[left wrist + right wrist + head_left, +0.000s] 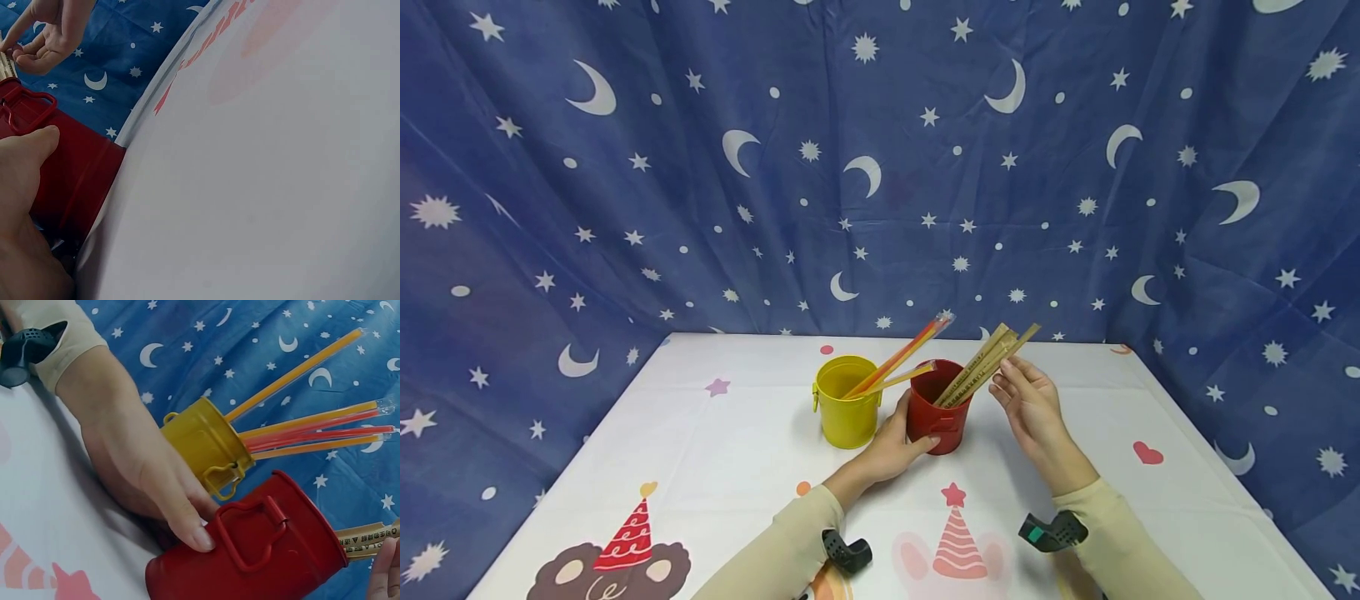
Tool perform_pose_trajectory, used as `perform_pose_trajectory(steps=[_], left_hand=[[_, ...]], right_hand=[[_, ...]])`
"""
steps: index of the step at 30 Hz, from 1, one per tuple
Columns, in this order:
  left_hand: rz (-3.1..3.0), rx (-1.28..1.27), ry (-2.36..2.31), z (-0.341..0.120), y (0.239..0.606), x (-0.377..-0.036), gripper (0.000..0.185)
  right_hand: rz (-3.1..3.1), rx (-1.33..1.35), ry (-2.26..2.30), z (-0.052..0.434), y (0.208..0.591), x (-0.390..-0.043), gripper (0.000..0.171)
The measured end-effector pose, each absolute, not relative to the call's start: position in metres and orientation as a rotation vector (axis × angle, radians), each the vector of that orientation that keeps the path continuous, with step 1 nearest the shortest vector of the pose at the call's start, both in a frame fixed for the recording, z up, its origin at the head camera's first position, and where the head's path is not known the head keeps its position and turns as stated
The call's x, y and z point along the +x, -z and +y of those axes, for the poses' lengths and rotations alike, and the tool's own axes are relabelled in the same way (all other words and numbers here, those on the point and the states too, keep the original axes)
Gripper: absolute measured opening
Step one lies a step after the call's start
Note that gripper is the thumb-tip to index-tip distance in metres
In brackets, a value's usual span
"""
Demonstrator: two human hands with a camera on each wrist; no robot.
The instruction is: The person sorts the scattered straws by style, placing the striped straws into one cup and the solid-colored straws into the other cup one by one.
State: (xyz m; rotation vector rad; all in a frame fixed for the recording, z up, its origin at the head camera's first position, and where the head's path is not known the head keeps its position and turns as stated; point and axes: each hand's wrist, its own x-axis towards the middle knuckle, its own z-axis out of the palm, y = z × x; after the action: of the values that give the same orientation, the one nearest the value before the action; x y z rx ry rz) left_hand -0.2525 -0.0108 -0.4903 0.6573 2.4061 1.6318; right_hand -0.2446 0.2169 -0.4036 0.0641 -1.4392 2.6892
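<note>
Several paper-wrapped chopsticks [985, 367] stand in the red pail [936, 417], mid-table.
They look light, stiff and slick, so pinch near the tops; your right hand [1033, 408] fingertips touch them there, grip unclear, while your left hand [891, 446] wraps the tippy pail beside the yellow pail [846, 404].

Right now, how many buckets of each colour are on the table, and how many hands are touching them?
Yellow bucket: 1
Red bucket: 1
Hands touching a bucket: 1, the left hand, on the red one
Right hand: at the paper-wrapped sticks, not on a bucket
Total buckets: 2
</note>
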Motion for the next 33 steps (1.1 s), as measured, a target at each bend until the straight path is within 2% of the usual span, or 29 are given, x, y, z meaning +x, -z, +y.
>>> perform_pose_trajectory(steps=[9,33], left_hand=[[2.393,0.651,-1.641,-0.012,0.492,-0.253,0.089],[2.394,0.645,-1.642,-0.01,0.49,-0.253,0.09]], right_hand=[[-1.494,-0.074,-2.641,0.213,0.408,-0.245,0.023],[-1.614,-0.133,-2.584,0.205,0.42,-0.247,0.021]])
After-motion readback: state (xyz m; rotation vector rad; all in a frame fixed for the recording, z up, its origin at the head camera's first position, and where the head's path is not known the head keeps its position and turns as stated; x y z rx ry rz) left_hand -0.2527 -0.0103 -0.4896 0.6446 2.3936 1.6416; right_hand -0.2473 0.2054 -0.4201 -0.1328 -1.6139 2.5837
